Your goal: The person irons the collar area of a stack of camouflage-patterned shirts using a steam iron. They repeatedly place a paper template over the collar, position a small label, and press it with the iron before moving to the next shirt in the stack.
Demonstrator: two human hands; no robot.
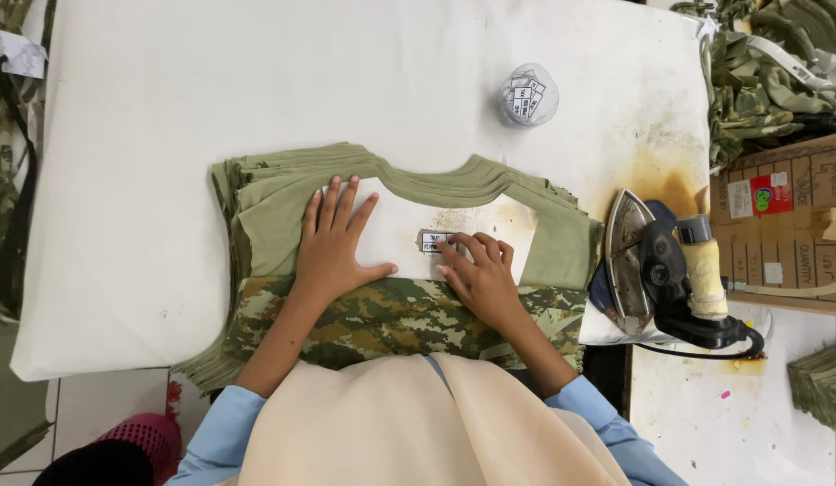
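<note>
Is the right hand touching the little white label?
Touching. In the head view, the right hand's fingertips press on the small white label, which lies on the white board inside the green neckline.

Head camera looks straight down, close over the ironing table (121, 180).

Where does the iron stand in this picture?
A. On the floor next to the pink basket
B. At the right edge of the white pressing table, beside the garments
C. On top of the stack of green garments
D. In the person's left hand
B. The iron rests tipped on its side at the right edge of the white pressing table, beside the stack of green garments and apart from both hands.
</note>
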